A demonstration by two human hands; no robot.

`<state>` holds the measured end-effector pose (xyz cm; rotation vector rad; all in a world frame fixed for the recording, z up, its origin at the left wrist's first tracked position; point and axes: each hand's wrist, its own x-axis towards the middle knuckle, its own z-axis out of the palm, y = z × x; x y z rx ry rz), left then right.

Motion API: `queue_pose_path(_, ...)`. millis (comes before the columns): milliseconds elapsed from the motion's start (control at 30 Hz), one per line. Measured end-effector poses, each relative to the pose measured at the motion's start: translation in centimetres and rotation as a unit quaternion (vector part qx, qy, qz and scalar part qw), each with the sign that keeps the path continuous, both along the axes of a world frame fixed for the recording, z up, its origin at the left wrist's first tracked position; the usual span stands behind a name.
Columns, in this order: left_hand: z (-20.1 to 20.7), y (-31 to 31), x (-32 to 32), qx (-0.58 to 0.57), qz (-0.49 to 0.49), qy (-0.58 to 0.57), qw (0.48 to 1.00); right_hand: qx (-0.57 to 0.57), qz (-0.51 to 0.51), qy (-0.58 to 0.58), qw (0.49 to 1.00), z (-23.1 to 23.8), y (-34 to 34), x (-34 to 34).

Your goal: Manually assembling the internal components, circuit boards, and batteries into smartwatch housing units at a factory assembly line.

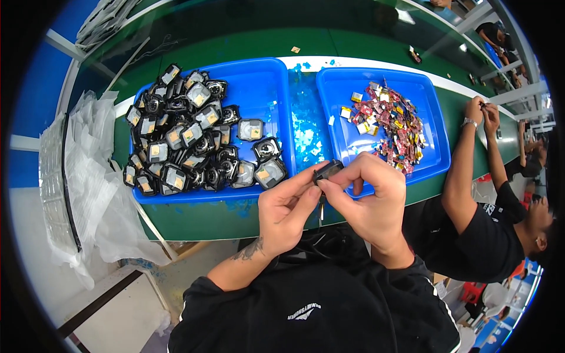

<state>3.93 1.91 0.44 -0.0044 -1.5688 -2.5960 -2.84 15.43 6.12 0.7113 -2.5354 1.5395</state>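
Close to the table's front edge, my left hand (287, 213) and my right hand (374, 203) both grip a small black watch case (329, 170) with their fingertips. A thin metallic piece (321, 210) points down below the fingers; I cannot tell whether it is part of the case or a tool. Left of my hands, a blue tray (259, 76) bears a heap of similar black watch cases (176, 135), several with pale square backs. A second blue tray (347, 79), to the right, holds a pile of small red circuit boards with silver and yellow parts (400, 126).
Blue film scraps (306, 132) litter the green table (206, 220) between the trays. Clear plastic sheeting (97, 188) hangs at the left. A co-worker (471, 229) in black works at the table on my right. Small loose parts (415, 55) lie toward the back.
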Motion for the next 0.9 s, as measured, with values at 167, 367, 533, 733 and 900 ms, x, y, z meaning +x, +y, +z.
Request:
queue_pose_path(167,-0.3,-0.3,-0.2,0.002,-0.035,0.004,0.999,-0.01,-0.017,-0.003,1.0,0.1,0.1,0.0)
queue_pose_path(367,-0.6,-0.2,0.0,0.097,0.0,-0.094,0.991,-0.008,-0.016,-0.139,0.99,-0.5,-0.5,-0.3)
queue_pose_path(533,0.9,-0.8,-0.7,0.179,0.073,-0.141,0.971,-0.12,-0.012,-0.064,0.991,-2.9,1.1,-1.4)
queue_pose_path(733,1.6,-1.4,-1.3,0.215,0.131,-0.14,0.958,0.109,-0.018,0.055,0.992,-3.8,0.0,-1.6)
queue_pose_path(900,1.9,-1.5,-1.5,0.238,0.116,-0.127,0.956,0.14,0.021,0.085,0.986,-4.9,0.0,-1.8)
